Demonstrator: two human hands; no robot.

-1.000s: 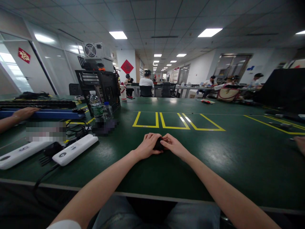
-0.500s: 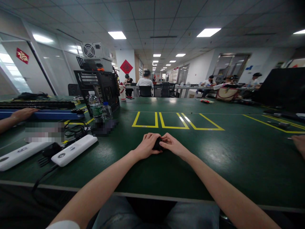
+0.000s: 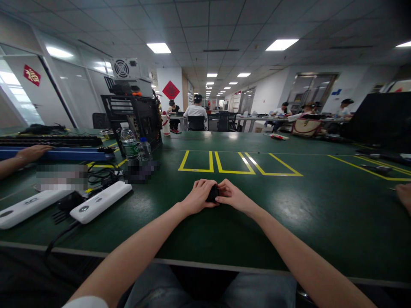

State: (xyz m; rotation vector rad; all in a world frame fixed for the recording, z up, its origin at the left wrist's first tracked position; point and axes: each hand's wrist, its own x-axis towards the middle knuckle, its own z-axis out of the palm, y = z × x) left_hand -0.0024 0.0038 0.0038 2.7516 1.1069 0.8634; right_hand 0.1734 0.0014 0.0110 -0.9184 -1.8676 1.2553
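Note:
Between my two hands is a small black object, rounded and dark; its kind cannot be made out. My left hand wraps round it from the left, the thumb along the near side. From the right, my right hand grips its edge between thumb and bent fingers. Both hands rest low over the green table, close to its front edge. Fingers hide much of the black object. Just beyond my hands, yellow tape outlines mark the tabletop.
White power strips with black cables lie at left. Behind them stand a clear bottle and an open black computer case. A co-worker's hand rests on a blue bar; another person's hand is at the right edge.
My right thumb has shifted slightly down along the black object, and a bit more of its dark surface shows. Both hands stay in the same place.

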